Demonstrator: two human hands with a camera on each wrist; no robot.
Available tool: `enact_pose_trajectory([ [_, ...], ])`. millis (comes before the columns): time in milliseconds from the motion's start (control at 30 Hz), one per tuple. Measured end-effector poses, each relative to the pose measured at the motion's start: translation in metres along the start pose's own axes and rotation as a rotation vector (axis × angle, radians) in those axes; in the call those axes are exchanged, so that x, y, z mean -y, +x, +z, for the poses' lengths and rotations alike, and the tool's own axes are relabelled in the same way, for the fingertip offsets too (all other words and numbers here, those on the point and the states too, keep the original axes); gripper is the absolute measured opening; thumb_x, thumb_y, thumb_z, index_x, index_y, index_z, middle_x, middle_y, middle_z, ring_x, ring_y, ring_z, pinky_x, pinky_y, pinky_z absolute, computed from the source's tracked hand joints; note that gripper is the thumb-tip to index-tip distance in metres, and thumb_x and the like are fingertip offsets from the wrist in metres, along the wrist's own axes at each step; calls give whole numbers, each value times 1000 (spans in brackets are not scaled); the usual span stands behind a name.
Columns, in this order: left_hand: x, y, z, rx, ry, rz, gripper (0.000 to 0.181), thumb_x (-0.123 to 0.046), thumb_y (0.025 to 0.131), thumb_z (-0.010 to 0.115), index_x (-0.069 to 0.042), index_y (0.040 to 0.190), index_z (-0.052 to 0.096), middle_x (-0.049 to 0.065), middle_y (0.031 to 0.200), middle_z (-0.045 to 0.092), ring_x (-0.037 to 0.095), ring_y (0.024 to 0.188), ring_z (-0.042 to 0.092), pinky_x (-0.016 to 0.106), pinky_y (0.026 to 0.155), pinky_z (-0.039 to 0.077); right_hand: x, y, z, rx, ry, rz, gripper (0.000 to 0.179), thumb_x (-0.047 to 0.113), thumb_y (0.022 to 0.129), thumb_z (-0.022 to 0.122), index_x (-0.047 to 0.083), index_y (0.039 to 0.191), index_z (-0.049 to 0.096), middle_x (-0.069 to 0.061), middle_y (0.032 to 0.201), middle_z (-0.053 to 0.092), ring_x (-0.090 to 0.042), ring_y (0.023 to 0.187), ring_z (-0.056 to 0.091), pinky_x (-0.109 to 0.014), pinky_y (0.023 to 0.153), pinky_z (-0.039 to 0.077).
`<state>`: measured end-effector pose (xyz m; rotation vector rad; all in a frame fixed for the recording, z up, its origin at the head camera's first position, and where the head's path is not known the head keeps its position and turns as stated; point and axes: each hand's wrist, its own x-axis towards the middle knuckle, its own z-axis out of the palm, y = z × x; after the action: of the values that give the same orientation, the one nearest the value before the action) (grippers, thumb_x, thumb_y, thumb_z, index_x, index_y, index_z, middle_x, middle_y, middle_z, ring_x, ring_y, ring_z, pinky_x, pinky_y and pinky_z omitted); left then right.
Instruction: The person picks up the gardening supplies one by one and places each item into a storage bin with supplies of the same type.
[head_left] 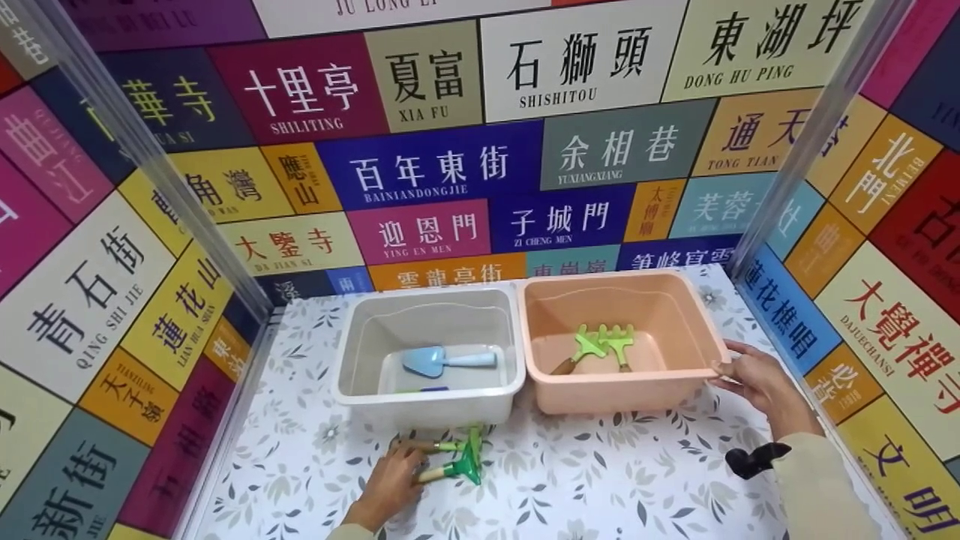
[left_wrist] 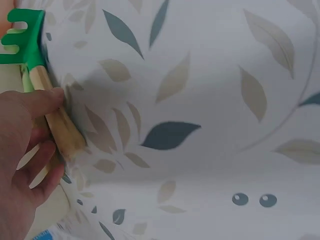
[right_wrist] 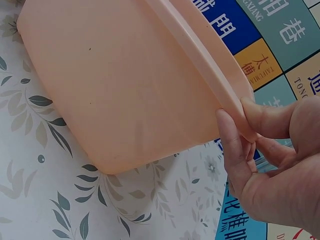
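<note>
The dark-green rake (head_left: pixel 469 465) is pinched by the left hand (head_left: pixel 390 480), the orange bin's rim (head_left: pixel 630 379) by the right hand (head_left: pixel 765 382); the light-green tool (head_left: pixel 474 435) is partly obscured.

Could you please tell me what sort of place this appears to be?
Probably a small indoor booth: colourful lettered panels meet at corner posts, enclosing a leaf-patterned table on three sides.
</note>
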<state>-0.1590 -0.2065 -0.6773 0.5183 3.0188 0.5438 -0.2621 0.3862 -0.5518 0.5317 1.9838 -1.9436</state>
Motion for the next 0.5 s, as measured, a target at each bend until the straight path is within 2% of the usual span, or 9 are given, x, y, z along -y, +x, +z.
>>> enact_pose_trajectory([
  [133,-1,0,-2,19,-7,14,28,-3,73,84,-6,97,69,8,114,63,29,95,64,45,78,54,0,1,2,-15,-26,-9,84,-2,93,61,1,159,10,-20,127,50,-4,79,67,-27,82,60],
  [367,-2,3,-3,61,-26,-14,25,-1,74,80,-7,96,69,6,110,64,25,93,63,42,77,54,1,1,1,-10,-29,-10,83,-4,93,60,0,159,10,-26,136,44,-4,80,67,-28,83,60],
  [500,-1,5,-1,109,-21,-32,23,-2,77,78,-9,97,69,4,106,65,24,94,63,42,77,54,0,0,1,-8,-12,-9,84,-4,93,60,1,159,9,-23,130,50,-4,79,67,-29,82,61],
])
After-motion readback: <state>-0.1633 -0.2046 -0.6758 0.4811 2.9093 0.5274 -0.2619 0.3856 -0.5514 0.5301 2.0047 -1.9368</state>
